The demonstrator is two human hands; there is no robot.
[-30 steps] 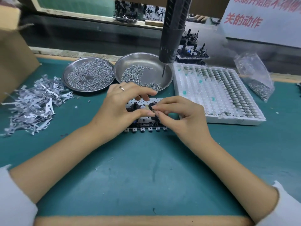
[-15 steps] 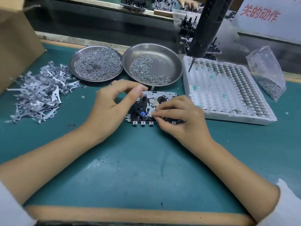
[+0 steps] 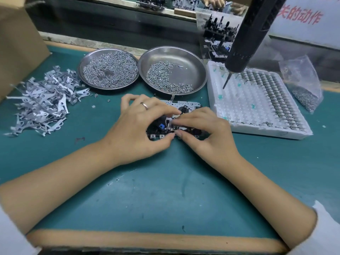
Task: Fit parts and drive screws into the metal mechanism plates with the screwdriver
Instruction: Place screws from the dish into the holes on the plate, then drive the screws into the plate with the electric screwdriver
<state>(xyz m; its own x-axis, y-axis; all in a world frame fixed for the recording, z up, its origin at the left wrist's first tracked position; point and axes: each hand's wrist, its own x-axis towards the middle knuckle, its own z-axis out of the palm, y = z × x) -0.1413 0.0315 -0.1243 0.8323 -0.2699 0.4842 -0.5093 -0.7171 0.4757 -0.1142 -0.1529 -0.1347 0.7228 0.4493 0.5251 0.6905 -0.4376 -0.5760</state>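
Since half a second ago our left hand (image 3: 136,129) came down beside our right hand (image 3: 206,133); both grips pinch a small part on the mechanism plate (image 3: 176,115). We judge fitting is unfinished, and the screwdriver (image 3: 246,43) hangs unused.

A teal mat (image 3: 165,190) is covering the workbench, a bare wooden edge (image 3: 147,240) running along its near side. Behind it, a white sign (image 3: 303,17) with red characters is leaning beside a cardboard box (image 3: 16,43).

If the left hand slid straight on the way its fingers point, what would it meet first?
The left hand points right across the mechanism plate, so it would probably meet the right hand first; their fingertips nearly touch already. Whether they actually touch is unclear.
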